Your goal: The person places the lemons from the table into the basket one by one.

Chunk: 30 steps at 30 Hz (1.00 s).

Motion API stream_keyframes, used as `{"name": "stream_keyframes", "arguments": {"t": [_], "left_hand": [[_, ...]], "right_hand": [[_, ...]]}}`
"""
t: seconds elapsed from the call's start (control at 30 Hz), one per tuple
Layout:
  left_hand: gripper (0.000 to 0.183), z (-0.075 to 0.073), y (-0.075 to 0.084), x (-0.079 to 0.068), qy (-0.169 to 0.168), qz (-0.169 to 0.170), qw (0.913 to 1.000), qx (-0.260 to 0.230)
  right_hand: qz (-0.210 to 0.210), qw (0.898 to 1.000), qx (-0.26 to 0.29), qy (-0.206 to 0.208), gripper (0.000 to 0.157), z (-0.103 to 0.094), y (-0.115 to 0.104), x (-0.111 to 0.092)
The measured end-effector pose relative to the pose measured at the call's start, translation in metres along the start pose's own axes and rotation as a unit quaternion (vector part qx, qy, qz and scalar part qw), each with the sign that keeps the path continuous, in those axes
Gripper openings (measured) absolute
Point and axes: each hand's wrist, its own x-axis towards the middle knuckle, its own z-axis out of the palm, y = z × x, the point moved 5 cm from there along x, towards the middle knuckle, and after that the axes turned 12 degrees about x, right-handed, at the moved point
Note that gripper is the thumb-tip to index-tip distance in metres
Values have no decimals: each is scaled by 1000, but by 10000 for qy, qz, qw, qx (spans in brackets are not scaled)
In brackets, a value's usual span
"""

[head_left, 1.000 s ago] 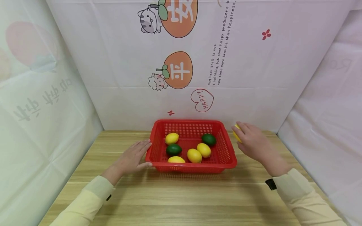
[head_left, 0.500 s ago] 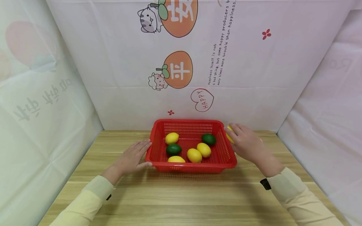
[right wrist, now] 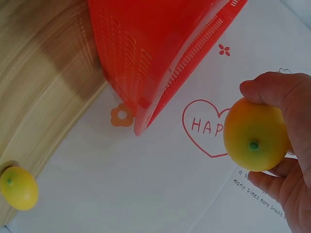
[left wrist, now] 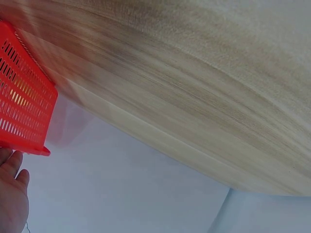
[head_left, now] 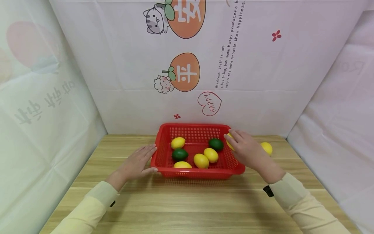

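Note:
A red perforated basket (head_left: pixel 201 170) stands on the wooden table against the back wall, with several yellow lemons (head_left: pixel 201 161) and two dark green fruits (head_left: pixel 180 154) lying inside. My left hand (head_left: pixel 137 164) rests on the basket's left rim, its fingers fairly straight. In the head view my right hand (head_left: pixel 246 149) is at the basket's right rim, gripping a lemon (head_left: pixel 230 141) partly hidden by the fingers. The right wrist view shows that lemon (right wrist: pixel 255 136) pinched between thumb and fingers, its green stem tip facing the camera.
Another lemon (head_left: pixel 266 148) lies on the wooden table (head_left: pixel 187 201) to the right of the basket, just behind my right wrist. White printed cloth (head_left: pixel 248 107) forms the back wall, and plain white cloth hangs at both sides.
My right hand has moved left with its lemon, from beside the basket to its right rim. The lemon on the table has come into sight behind it. My left hand stays put.

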Motion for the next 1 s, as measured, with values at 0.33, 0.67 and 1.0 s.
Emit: {"name": "stream_keyframes", "arguments": {"t": [0.33,0.67,1.0], "left_hand": [[85,0,1,1,-4,-18,10000,5],[85,0,1,0,46,-17,10000,27],[84,0,1,0,52,-19,10000,-13]], "right_hand": [[127,9996,89,-232,70,10,-2,2],[120,9991,212,-360,71,21,-6,7],[241,9971,380,-607,69,28,-11,11]]}}
